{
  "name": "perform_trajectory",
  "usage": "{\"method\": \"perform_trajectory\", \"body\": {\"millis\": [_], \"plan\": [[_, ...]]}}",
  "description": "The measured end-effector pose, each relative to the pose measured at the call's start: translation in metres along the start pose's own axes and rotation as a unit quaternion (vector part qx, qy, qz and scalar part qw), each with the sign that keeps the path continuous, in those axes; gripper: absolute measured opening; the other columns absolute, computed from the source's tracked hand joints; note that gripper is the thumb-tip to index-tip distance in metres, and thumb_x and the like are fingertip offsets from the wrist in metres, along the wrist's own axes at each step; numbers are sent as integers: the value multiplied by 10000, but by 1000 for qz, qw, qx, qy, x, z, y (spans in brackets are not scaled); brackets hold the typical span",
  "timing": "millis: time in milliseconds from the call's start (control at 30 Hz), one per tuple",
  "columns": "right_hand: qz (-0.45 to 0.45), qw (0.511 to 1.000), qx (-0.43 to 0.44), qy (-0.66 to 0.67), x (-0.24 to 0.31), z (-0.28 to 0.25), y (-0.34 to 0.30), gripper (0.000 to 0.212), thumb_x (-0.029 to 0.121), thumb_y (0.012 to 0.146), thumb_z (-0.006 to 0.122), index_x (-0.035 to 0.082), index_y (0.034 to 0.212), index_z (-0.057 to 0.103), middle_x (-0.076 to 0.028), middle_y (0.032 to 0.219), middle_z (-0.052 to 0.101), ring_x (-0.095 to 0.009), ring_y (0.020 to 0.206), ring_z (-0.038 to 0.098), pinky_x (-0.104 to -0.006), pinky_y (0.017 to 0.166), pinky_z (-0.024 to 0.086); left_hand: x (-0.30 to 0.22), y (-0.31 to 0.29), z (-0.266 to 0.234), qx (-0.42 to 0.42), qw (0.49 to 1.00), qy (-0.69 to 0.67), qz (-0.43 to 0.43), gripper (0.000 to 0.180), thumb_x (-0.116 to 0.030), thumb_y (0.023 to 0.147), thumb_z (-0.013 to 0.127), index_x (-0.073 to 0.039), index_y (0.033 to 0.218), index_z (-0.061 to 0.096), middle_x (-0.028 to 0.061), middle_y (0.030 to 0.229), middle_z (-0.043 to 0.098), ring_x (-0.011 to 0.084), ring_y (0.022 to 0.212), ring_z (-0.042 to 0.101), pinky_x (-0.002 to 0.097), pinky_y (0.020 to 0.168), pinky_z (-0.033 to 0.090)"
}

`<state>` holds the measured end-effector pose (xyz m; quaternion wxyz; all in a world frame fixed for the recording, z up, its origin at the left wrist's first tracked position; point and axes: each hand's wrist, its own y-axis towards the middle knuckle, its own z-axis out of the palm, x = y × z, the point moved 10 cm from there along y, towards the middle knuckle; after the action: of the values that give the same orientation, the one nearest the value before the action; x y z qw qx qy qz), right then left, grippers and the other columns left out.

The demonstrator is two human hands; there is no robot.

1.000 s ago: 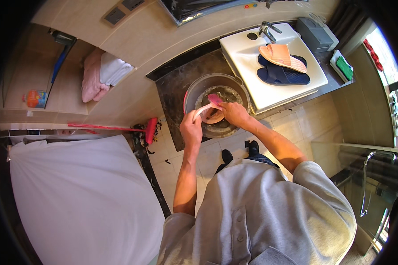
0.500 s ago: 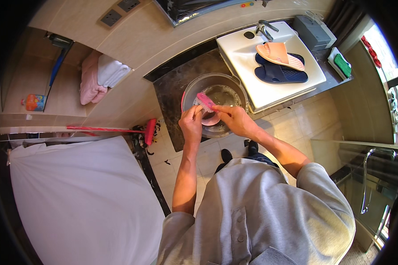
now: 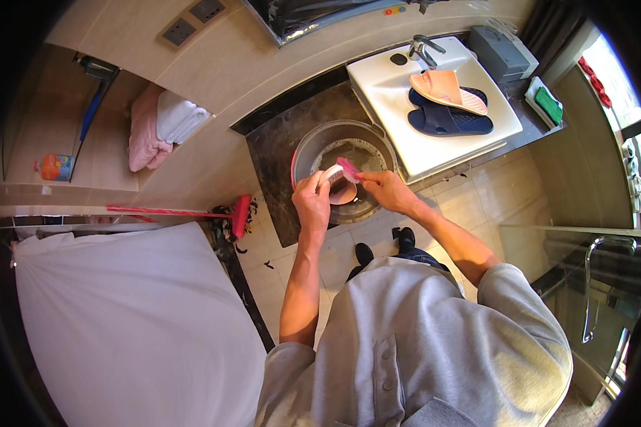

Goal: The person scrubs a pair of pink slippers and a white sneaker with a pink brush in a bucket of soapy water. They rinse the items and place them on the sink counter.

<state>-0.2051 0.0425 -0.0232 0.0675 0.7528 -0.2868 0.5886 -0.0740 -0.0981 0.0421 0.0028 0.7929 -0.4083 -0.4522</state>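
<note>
Compared with half a second ago, the pink brush [image 3: 347, 169] is being held farther right, and more of the pale, curved item [image 3: 328, 173] is being exposed. The brush is being gripped by the right hand [image 3: 386, 189], its long axis slanting away and leftward. The item (its kind is being left unclear) is being pinched by the left hand [image 3: 311, 201], pointing away and rightward, above the bucket [image 3: 303, 155].

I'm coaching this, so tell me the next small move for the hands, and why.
Probably sweep the pink brush along the pale item: the right hand holds the brush close to it, while the left hand grips it over the bucket.
</note>
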Motion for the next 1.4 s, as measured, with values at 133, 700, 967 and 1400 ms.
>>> {"method": "perform_trajectory", "body": {"millis": [133,700,967,1400], "plan": [[-127,990,-31,58,60,-8,-28,343,171,954,562,49,1252,680,-291,947,688,-386,909,710,-403,797,551,5,4,-3,-10,1000,-3,0,85,-26,833,671,14,904,692,169,820,690,355,785,645,431,713,515],[-203,939,-141,-238,80,-4,-53,309,155,944,594,111,1243,657,-209,779,652,-407,697,668,-496,592,539,26,-5,27,4,981,-149,-127,180,-34,854,683,26,1020,718,118,829,726,158,764,677,312,716,531],[-106,993,-59,17,33,-13,-15,317,190,958,582,60,1219,705,-258,931,708,-309,813,728,-370,734,548,33,-11,22,15,979,-163,-119,217,0,856,643,21,1059,716,94,867,727,121,809,664,290,766,537],[-110,992,-56,24,29,-2,-12,351,153,976,572,9,1284,660,-158,875,745,-207,768,703,-343,696,539,37,-17,14,6,978,-155,-138,240,-37,844,651,22,1066,722,73,846,720,98,798,631,279,752,523]]}}
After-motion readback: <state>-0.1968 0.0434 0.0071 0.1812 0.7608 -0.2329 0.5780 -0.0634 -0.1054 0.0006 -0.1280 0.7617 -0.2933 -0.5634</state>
